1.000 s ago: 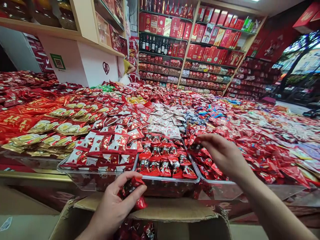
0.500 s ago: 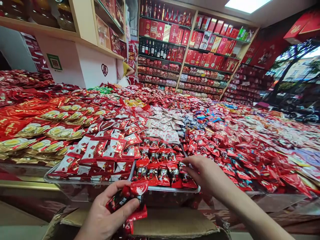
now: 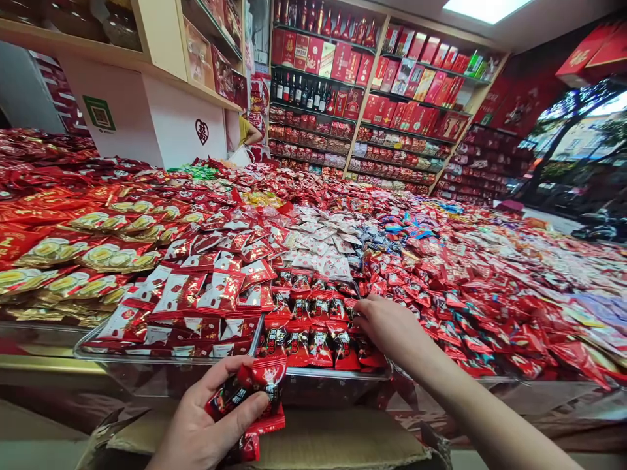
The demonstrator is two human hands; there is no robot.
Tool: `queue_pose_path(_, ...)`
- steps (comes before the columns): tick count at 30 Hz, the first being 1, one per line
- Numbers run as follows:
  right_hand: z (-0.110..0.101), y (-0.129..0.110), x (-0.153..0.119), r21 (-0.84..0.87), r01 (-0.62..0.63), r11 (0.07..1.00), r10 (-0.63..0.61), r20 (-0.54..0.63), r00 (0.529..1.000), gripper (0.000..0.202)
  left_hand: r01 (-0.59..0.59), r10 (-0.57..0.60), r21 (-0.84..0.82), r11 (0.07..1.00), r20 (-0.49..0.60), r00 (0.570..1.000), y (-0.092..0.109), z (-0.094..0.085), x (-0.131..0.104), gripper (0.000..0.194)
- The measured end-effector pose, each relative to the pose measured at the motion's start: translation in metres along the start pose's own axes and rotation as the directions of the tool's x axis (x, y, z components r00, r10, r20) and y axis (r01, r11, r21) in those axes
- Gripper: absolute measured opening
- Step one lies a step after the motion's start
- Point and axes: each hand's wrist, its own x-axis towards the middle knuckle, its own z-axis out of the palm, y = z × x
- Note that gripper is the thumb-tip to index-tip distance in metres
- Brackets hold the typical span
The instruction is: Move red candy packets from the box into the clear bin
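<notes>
Several red-and-black wrapped packets point(image 3: 267, 378) are held in my left hand point(image 3: 210, 414), its thumb pressed across them, above an open cardboard box point(image 3: 337, 440). My right hand point(image 3: 385, 323) reaches to the right side of a clear tray point(image 3: 337, 373) filled with rows of similar packets point(image 3: 321, 343). Its fingers are bent down at the packets there, and the fingertips are partly hidden, so whether they grip one is unclear. Left of that tray stands another clear tray point(image 3: 147, 359) heaped with red-and-white packets point(image 3: 179, 292).
White packets point(image 3: 321, 241) lie behind the tray. Gold-and-red packets point(image 3: 112, 256) are piled at the left, and red packets point(image 3: 490, 294) spread to the right. Shelves point(image 3: 357, 121) of bottles and boxes stand at the back. Part of a person in yellow point(image 3: 247, 130) shows there.
My right hand has moved slightly left and up, closer to the packets at the tray's right side. The left hand still holds its packets, slightly further left in view.
</notes>
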Motion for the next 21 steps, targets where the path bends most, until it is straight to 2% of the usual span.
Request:
queue_pose_path(5,-0.01,-0.001,-0.014,0.029,-0.026,0.999,0.026,-0.003,1.0,0.025,-0.022,0.022,0.039,0.999,0.003,1.0,-0.004,-0.003,0.0,0.043)
queue_pose_path(11,-0.019,-0.002,-0.044,0.138,0.027,0.99,-0.043,0.115,0.992,0.019,-0.054,0.055,0.057,0.997,-0.021,0.998,-0.003,0.0,-0.001,0.041)
queue_pose_path(21,-0.015,-0.005,-0.044,0.147,0.029,0.989,-0.048,0.13,0.99,0.012,-0.087,0.09,0.071,0.994,-0.039,0.995,0.0,0.001,-0.002,0.036)
